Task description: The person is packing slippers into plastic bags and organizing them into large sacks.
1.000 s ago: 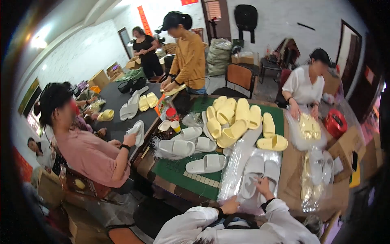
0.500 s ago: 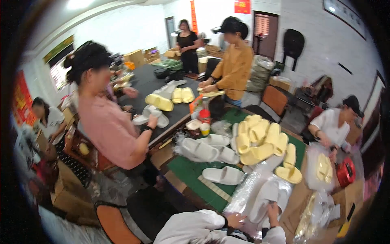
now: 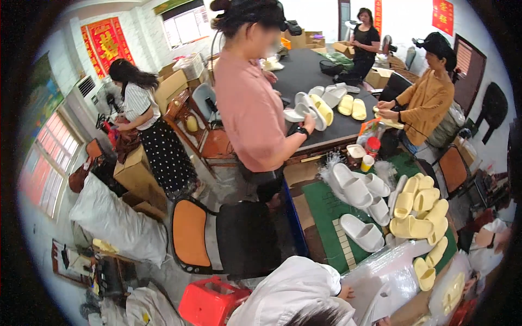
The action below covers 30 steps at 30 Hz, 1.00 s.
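My left hand (image 3: 346,293) shows past its white sleeve at the lower edge, fingers apart against clear plastic bags (image 3: 356,276). Only a small part of my right hand (image 3: 384,321) shows at the bottom rim, by the edge of a pale grey slipper (image 3: 379,298) lying among the plastic. Most of that hand is cut off. Just beyond, a single grey slipper (image 3: 362,233) rests on the green mat (image 3: 321,209). Several yellow slippers (image 3: 416,225) are heaped to the right, and more grey slippers (image 3: 350,186) lie farther back.
A red stool (image 3: 212,301) and an orange-backed chair (image 3: 190,233) stand to the left. A person in pink (image 3: 250,103) handles slippers at the dark table (image 3: 310,70). Another in an orange top (image 3: 427,98) works across it. A red-lidded jar (image 3: 372,145) and yellow cup (image 3: 367,162) stand behind the slippers.
My view has swung left, so the table and slippers sit farther right. My right hand, earlier seen gripping the grey slipper, is now mostly below the frame.
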{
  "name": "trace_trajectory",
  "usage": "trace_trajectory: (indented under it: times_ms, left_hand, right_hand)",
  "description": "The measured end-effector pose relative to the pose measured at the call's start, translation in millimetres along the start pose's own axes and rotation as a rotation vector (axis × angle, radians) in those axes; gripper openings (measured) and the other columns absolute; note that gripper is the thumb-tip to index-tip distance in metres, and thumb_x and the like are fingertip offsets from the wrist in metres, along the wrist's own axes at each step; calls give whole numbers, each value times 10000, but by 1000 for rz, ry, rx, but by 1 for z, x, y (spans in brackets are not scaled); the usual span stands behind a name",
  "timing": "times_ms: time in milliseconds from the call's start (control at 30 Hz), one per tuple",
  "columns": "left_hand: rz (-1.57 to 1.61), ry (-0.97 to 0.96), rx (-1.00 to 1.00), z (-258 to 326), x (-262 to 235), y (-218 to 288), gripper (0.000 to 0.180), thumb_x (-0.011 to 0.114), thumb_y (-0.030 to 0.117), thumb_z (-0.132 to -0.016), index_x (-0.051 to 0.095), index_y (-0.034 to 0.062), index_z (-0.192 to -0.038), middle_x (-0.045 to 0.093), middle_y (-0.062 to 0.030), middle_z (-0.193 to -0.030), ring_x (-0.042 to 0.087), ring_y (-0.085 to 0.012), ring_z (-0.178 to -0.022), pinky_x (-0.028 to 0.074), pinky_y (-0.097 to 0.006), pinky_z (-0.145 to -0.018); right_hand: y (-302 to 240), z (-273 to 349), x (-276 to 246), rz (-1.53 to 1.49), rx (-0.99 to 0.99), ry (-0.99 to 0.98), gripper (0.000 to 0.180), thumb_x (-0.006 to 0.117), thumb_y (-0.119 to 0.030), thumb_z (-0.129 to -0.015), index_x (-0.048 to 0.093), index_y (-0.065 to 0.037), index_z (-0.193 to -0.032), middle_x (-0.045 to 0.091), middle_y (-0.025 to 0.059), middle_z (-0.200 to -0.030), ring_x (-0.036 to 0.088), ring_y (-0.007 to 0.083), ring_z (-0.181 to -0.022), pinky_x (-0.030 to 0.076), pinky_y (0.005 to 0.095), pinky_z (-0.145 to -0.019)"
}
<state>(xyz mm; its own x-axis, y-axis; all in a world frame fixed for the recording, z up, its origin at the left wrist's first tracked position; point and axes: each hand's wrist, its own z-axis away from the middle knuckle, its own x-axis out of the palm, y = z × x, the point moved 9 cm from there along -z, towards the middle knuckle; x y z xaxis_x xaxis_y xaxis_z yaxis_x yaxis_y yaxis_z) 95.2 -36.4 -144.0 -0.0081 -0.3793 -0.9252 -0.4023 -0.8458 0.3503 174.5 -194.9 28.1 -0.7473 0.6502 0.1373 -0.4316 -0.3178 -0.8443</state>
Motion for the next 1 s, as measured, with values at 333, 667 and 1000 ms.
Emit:
trace_trajectory:
  times_ms: [333, 667, 1000]
  left_hand:
    - [-108, 406, 109, 6, -37, 12, 492, 410, 451, -759, 472, 25, -996, 457, -134, -1091, 421, -269, -934, 271, -451, -875]
    - [-406, -79, 80, 15, 46, -1, 669, 360, 427, -764, 360, -61, -1222, 360, -219, -1282, 358, -369, -1146, 183, -531, -975]
    - [-155, -131, 202, 0, -40, 36, 550, 414, 303, -750, 401, -31, -1186, 403, -232, -1226, 391, -328, -1110, 239, -440, -968]
  right_hand:
    - [18, -11, 5, 90, 224, 37, 395, 559, -301, -795, 494, 12, -1029, 571, 156, -936, 516, 242, -815, 420, 333, -758]
    - [38, -2, -11, 459, 244, 58, 576, 410, -476, -870, 400, -22, -1224, 542, 197, -1002, 528, 320, -885, 452, 409, -768]
    - [71, 53, -32, 262, 227, 223, 524, 489, -414, -843, 436, -25, -1189, 552, 150, -954, 528, 257, -852, 438, 408, -761]
